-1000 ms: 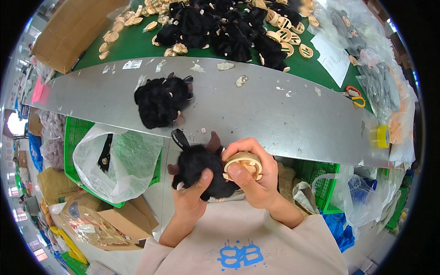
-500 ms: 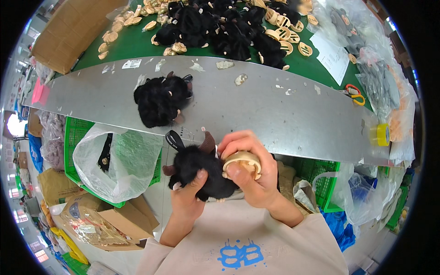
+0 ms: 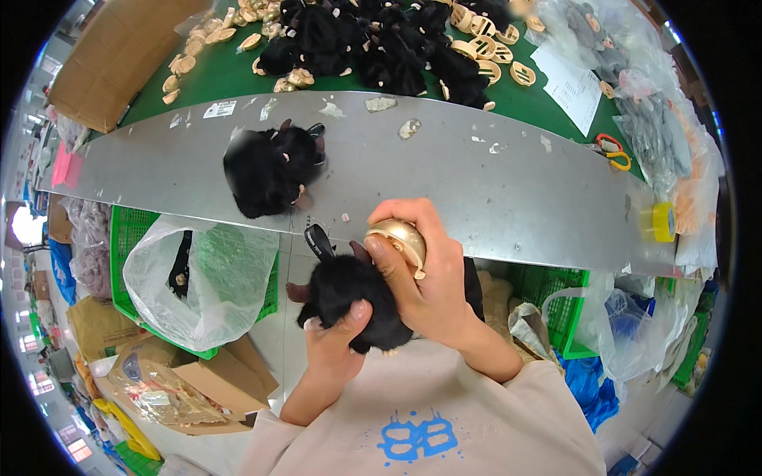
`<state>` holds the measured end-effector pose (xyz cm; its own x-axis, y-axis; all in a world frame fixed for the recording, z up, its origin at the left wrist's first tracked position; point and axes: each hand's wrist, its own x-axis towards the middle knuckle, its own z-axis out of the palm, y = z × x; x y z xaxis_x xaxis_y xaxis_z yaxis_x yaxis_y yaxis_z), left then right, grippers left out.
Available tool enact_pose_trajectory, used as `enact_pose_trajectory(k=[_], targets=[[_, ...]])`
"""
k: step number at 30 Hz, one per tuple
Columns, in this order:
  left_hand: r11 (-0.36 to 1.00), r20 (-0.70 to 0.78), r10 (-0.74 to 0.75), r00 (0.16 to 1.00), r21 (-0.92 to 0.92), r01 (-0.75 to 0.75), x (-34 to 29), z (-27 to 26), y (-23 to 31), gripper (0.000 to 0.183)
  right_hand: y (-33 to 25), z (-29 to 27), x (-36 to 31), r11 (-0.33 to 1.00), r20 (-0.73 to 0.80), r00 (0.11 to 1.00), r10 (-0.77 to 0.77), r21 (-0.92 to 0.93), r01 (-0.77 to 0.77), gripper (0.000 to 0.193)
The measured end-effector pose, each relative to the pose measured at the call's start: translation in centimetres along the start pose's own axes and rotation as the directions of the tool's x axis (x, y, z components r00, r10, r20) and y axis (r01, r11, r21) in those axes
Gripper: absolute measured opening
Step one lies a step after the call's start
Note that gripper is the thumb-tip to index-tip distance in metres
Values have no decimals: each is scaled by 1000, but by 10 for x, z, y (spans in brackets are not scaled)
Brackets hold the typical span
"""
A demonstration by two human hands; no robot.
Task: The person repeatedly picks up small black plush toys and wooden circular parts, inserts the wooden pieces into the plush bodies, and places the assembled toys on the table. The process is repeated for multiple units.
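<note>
A black plush toy (image 3: 353, 297) with brown ears and a black strap loop is gripped by my left hand (image 3: 337, 337), the thumb pressed on its fur. My right hand (image 3: 429, 278) holds a gold-coloured, rounded plastic shell (image 3: 403, 241) between thumb and fingers, just above the toy's right side. The shell's domed side shows, with a small tab at its lower edge. Another black plush toy (image 3: 266, 170) lies on the metal strip of the table, beyond my hands to the left.
Many black plush toys (image 3: 389, 55) and loose shell halves (image 3: 484, 47) cover the green tabletop (image 3: 317, 87). Scissors (image 3: 613, 151) and yellow tape (image 3: 661, 222) lie at right. A plastic-lined green crate (image 3: 131, 238) stands below left, near an open cardboard box (image 3: 226, 373).
My right hand has turned the shell from its open inner side to its domed side and raised it slightly. The plush toy stays in my left hand.
</note>
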<state>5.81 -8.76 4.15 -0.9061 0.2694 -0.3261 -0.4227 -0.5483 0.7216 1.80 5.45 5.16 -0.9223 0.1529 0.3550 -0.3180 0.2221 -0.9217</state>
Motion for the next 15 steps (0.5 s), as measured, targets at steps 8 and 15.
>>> enact_pose_trajectory(k=[8,15], targets=[[999,35,3,999,-42,-1,5,4,1,60,3,0,-2,997,-10,998,66,51,-66,18],[996,-83,-2,997,91,9,-3,-4,-5,61,-2,-4,1,984,21,992,126,128,-127,16]])
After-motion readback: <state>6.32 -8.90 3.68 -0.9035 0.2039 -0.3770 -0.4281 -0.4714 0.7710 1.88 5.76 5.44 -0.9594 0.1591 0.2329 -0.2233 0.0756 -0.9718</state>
